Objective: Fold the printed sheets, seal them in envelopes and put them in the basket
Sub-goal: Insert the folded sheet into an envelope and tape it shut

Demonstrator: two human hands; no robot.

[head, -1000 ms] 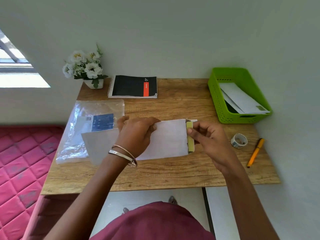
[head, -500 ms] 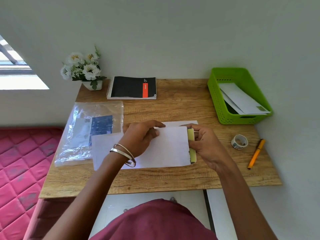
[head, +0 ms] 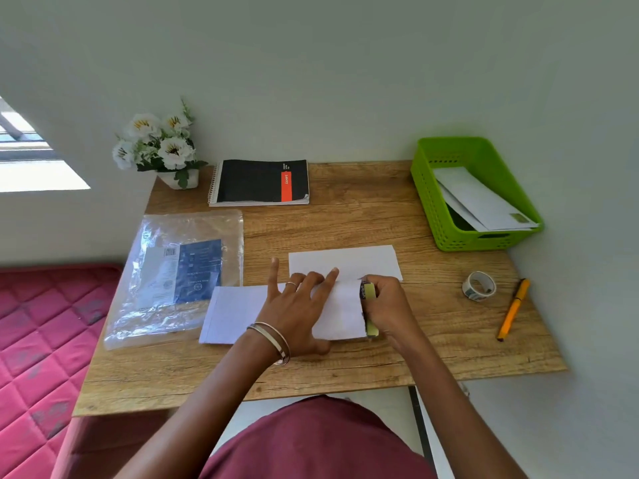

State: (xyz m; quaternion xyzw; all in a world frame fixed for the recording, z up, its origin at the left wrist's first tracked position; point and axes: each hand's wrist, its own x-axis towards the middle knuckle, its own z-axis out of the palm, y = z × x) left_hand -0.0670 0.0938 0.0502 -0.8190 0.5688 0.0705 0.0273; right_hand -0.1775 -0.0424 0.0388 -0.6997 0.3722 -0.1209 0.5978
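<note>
A white envelope [head: 235, 312] lies flat on the wooden desk [head: 345, 368], its yellow-green adhesive flap [head: 369, 292] at the right end. My left hand [head: 297, 305] rests flat on the envelope's middle with fingers spread. My right hand [head: 389, 305] is curled around the flap end, pinching it. A folded white sheet [head: 345, 261] lies just behind the envelope, partly under my fingers. The green basket [head: 427, 198] stands at the back right with white envelopes [head: 480, 202] inside.
A tape roll [head: 479, 286] and an orange pen [head: 513, 309] lie to the right of my hands. A clear plastic packet [head: 173, 271] is at the left, a black notebook [head: 261, 181] and a flower pot [head: 159, 146] at the back. A red mattress [head: 41, 340] borders the desk's left side.
The envelope came down from a lifted position onto the desk. My left hand let go of its edge and spread flat on it. The folded sheet behind is now uncovered.
</note>
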